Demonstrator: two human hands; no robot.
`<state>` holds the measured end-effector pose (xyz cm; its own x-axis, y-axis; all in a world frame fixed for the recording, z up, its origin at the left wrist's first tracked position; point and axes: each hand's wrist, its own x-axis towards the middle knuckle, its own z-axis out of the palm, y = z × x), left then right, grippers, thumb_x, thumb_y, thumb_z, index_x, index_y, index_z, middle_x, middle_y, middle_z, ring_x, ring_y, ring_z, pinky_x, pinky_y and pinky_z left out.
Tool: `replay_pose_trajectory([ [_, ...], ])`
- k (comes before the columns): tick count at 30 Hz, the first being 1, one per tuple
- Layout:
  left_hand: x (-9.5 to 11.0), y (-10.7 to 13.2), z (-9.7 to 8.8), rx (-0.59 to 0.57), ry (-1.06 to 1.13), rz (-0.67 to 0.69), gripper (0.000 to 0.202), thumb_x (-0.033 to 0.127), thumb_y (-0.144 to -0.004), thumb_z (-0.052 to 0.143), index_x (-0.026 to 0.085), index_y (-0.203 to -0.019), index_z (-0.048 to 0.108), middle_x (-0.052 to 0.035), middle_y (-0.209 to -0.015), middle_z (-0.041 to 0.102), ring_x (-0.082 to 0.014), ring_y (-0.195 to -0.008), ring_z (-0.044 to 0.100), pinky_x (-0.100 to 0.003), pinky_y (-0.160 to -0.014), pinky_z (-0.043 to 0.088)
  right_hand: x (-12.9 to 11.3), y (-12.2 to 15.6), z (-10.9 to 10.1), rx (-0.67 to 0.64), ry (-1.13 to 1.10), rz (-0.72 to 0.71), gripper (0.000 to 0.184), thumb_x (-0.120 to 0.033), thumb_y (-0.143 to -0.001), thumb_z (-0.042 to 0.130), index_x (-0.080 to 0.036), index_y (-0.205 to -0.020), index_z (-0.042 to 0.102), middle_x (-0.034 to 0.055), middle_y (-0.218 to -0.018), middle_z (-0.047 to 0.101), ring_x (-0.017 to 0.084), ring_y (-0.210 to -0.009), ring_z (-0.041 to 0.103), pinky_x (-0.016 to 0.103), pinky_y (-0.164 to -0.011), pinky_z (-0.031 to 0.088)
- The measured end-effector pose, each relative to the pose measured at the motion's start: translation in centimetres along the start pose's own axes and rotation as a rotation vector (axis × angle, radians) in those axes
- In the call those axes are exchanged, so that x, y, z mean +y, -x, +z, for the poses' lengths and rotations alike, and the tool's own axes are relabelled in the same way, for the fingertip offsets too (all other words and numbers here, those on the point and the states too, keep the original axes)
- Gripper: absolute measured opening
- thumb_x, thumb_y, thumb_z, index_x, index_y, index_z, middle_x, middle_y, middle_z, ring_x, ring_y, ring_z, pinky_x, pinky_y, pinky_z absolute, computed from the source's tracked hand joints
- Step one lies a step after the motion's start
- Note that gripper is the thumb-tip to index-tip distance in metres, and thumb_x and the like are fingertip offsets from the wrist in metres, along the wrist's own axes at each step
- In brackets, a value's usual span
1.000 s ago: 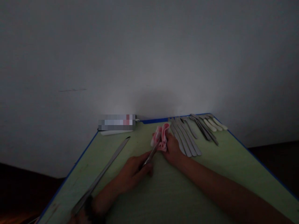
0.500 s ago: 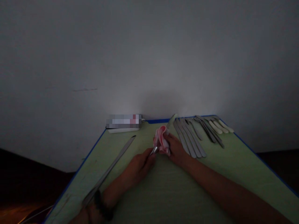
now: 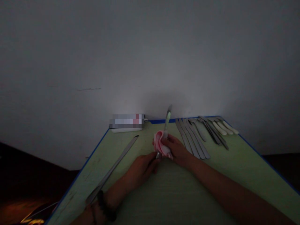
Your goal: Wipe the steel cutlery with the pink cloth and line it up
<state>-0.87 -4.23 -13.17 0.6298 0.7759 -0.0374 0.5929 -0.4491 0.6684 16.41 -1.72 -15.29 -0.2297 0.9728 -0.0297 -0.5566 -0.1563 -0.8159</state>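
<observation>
Over the middle of the table I hold a shiny metal table knife (image 3: 168, 116), its blade pointing up and away. My left hand (image 3: 145, 165) is closed on the end of its handle. A pink and white cloth (image 3: 161, 144) is folded around the knife's middle, and my right hand (image 3: 177, 148) pinches the cloth there, hiding that stretch of the knife. Left of my hands, another table knife (image 3: 117, 164) lies slantwise, its lower end close to my left wrist. Several metal knives (image 3: 193, 140) lie side by side just beyond my right hand.
To the right are a curved-handled fork (image 3: 198, 128), dark-handled cutlery (image 3: 214, 132) and several white-handled pieces (image 3: 226, 128). A blurred-out device (image 3: 127, 122) rests at the back left. The green table (image 3: 187, 193) has a blue edge and meets a grey wall (image 3: 150, 56).
The knife has swung more upright, its tip now higher and further left. My right hand and the cloth have shifted slightly down along it. The whole view has turned a little.
</observation>
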Motion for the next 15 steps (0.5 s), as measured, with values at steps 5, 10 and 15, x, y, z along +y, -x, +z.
replay_pose_trajectory([
  [5,0.12,-0.11,-0.02,0.050,0.043,-0.014,0.029,0.031,-0.096,0.033,0.019,-0.077,0.052,0.0024,-0.062,0.058,-0.0109,-0.056,0.053,-0.022,-0.061,0.039,0.12,-0.10,-0.32,-0.080,-0.009,0.051,0.037,-0.027,-0.064,0.081,-0.017,-0.094,0.063,-0.0004,-0.077,0.066,0.012,-0.064,0.059,0.024,-0.061,0.046],
  [10,-0.19,-0.08,0.24,0.102,0.075,-0.033,0.029,0.032,-0.097,0.033,0.018,-0.080,0.052,0.0028,-0.062,0.057,-0.0101,-0.055,0.052,-0.021,-0.060,0.039,0.01,-0.03,-0.25,-0.114,0.021,0.109,0.033,-0.025,-0.063,0.081,-0.015,-0.089,0.063,0.0006,-0.078,0.066,0.011,-0.064,0.058,0.023,-0.061,0.046],
  [15,-0.25,-0.15,0.37,0.130,0.073,-0.037,0.029,0.032,-0.096,0.035,0.018,-0.078,0.053,0.0033,-0.060,0.056,-0.0101,-0.053,0.051,-0.022,-0.059,0.039,0.03,-0.03,-0.31,-0.109,0.059,0.088,0.034,-0.027,-0.063,0.081,-0.015,-0.090,0.064,-0.0003,-0.075,0.066,0.010,-0.061,0.058,0.020,-0.057,0.045],
])
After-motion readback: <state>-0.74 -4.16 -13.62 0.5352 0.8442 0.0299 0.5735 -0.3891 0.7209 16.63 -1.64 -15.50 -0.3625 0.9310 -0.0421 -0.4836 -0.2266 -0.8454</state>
